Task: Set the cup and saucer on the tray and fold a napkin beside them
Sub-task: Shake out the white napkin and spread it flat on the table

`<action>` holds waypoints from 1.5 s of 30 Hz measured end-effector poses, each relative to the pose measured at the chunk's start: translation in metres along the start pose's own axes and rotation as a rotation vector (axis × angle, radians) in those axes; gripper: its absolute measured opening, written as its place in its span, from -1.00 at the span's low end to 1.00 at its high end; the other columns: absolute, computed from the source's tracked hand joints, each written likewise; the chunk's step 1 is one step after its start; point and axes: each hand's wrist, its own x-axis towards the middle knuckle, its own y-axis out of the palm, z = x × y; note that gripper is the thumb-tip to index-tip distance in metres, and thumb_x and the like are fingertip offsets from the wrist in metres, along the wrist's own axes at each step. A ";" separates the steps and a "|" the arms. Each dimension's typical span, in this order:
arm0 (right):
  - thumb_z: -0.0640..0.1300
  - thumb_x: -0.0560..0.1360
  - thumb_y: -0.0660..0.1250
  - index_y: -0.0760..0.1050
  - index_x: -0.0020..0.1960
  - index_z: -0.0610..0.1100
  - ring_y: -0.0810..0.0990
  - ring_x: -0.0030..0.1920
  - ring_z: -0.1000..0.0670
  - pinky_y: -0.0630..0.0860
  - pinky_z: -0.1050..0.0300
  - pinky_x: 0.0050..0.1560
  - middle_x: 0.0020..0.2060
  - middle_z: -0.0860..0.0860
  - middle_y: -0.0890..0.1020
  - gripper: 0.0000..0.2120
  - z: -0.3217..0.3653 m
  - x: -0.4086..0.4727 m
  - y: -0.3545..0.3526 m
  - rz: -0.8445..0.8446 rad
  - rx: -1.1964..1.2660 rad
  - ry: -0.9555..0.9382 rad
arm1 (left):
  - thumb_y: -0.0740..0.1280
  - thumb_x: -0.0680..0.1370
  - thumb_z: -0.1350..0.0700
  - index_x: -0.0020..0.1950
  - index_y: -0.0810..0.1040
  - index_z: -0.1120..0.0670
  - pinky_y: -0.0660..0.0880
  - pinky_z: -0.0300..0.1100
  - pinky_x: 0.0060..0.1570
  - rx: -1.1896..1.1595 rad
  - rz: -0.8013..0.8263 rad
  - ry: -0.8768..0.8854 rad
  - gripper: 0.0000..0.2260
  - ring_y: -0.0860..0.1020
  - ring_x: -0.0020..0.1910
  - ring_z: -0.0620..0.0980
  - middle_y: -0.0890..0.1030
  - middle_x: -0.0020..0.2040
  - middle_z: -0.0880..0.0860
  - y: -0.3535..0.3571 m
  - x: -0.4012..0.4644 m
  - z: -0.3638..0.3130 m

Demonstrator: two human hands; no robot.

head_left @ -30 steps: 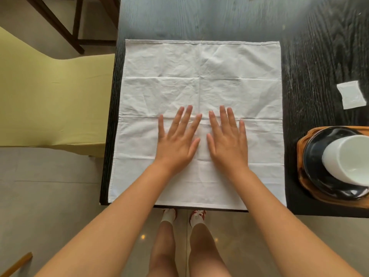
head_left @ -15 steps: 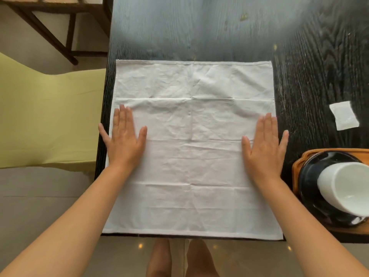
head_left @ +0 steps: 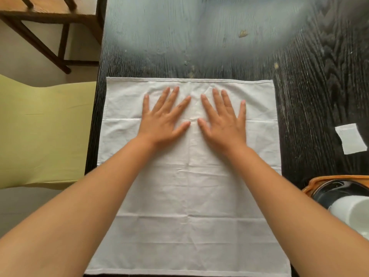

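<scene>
Hands, left hand & right hand, flat on napkin.

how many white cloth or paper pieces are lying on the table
2. The large napkin lies spread flat under both hands; a small white square lies apart at the right edge. More may lie out of frame.

Napkin: creased matt white cloth. Table: dark grainy wood. Saucer: glossy black.
</scene>
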 end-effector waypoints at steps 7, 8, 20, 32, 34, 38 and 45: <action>0.19 0.49 -0.10 -0.13 0.51 0.01 -0.17 0.50 0.03 -0.25 -0.15 0.44 0.53 -0.01 -0.12 -0.36 -0.077 0.012 -0.020 0.005 -0.035 0.127 | -0.09 0.44 -0.34 0.51 0.00 -0.15 -0.21 0.12 0.42 -0.001 -0.024 -0.173 -0.34 -0.10 0.52 0.01 -0.09 0.55 0.08 -0.016 -0.013 0.093; 0.19 0.50 -0.11 -0.14 0.51 -0.01 -0.17 0.50 0.03 -0.25 -0.14 0.44 0.53 -0.02 -0.12 -0.36 -0.082 0.011 -0.021 0.011 -0.049 0.126 | -0.09 0.44 -0.34 0.51 0.01 -0.14 -0.22 0.14 0.41 0.018 -0.024 -0.196 -0.34 -0.10 0.52 0.00 -0.09 0.55 0.09 -0.018 -0.017 0.101; 0.06 0.57 0.04 0.03 0.50 -0.10 -0.08 0.51 -0.07 -0.12 -0.24 0.42 0.51 -0.11 0.02 -0.45 -0.026 -0.105 -0.043 -0.044 0.027 -0.171 | 0.10 0.52 -0.20 0.53 0.01 0.03 -0.23 0.16 0.40 -0.099 -0.147 -0.076 -0.35 -0.05 0.52 -0.01 0.01 0.55 0.07 -0.051 -0.112 0.048; 0.17 0.58 -0.12 0.06 0.49 -0.08 0.05 0.49 -0.13 0.03 -0.23 0.39 0.47 -0.16 0.14 -0.44 -0.015 -0.313 0.003 0.197 -0.038 -0.273 | 0.22 0.47 -0.19 0.47 0.25 0.07 0.10 0.04 0.41 -0.140 0.234 0.186 -0.37 0.12 0.49 0.03 0.19 0.50 0.11 -0.003 -0.326 -0.006; 0.01 0.57 0.03 0.08 0.48 -0.08 0.06 0.48 -0.15 0.04 -0.24 0.37 0.45 -0.19 0.20 -0.49 -0.015 -0.316 0.006 0.159 -0.029 -0.279 | 0.22 0.50 -0.11 0.46 0.27 0.06 0.16 0.07 0.37 -0.088 0.218 0.194 -0.44 0.16 0.48 0.05 0.22 0.49 0.13 0.002 -0.327 -0.003; -0.36 0.41 0.38 0.30 0.38 -0.15 0.23 0.40 -0.20 0.22 -0.29 0.31 0.36 -0.26 0.37 -0.42 -0.022 -0.320 0.010 0.039 0.008 -0.305 | 0.29 0.50 0.14 0.25 0.48 0.10 0.41 0.03 0.21 -0.083 0.007 0.228 -0.68 0.44 0.31 0.08 0.49 0.32 0.14 0.005 -0.328 0.001; -0.32 0.45 0.33 0.55 -0.05 -0.23 0.50 0.24 -0.17 0.46 -0.18 0.17 0.10 -0.20 0.62 -0.91 -0.034 -0.324 -0.001 -0.097 0.087 -0.416 | 0.27 0.55 0.15 -0.14 0.62 0.16 0.54 -0.02 0.05 -0.229 -0.042 0.260 -0.83 0.56 0.18 0.09 0.64 0.13 0.10 -0.006 -0.329 0.005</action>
